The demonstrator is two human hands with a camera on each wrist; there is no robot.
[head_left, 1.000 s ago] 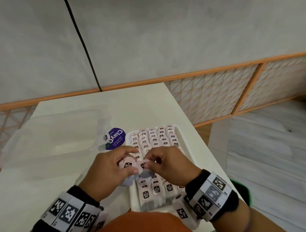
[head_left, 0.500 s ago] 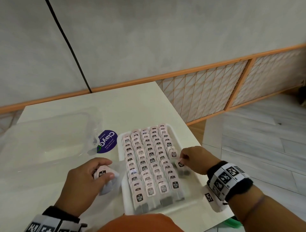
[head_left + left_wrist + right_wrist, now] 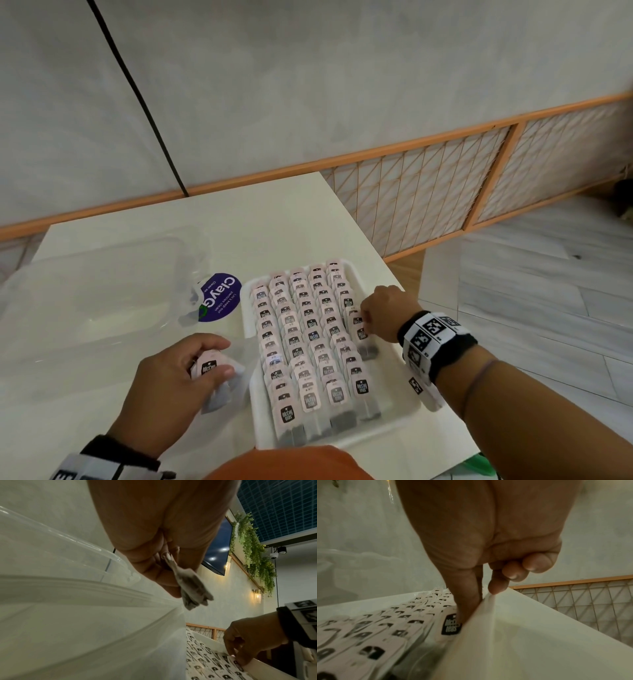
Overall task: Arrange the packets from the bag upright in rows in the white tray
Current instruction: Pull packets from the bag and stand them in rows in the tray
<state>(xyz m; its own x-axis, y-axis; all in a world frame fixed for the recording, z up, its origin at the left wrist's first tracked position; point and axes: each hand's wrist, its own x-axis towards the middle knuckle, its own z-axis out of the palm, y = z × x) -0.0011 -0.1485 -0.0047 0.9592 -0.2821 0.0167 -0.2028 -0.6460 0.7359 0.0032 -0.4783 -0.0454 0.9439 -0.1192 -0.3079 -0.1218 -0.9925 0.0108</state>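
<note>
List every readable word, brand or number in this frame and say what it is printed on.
"McCoy teas": black label on the pink packets in the white tray.
"ClayG", cut off at the bag fold: purple round sticker on the clear bag.
Small print under it: too small to read reliably.
Wristband squares: patterns, no text.

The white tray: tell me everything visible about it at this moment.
The white tray is a shallow rectangular bin, plastic by its look, with rounded corners and a raised rim. It sits on the pale table, near its right edge, right of the clear bag. Pink tea packets stand in it in rows, nearly filling it. The right hand reaches over its right wall, fingers on a packet there.
</note>
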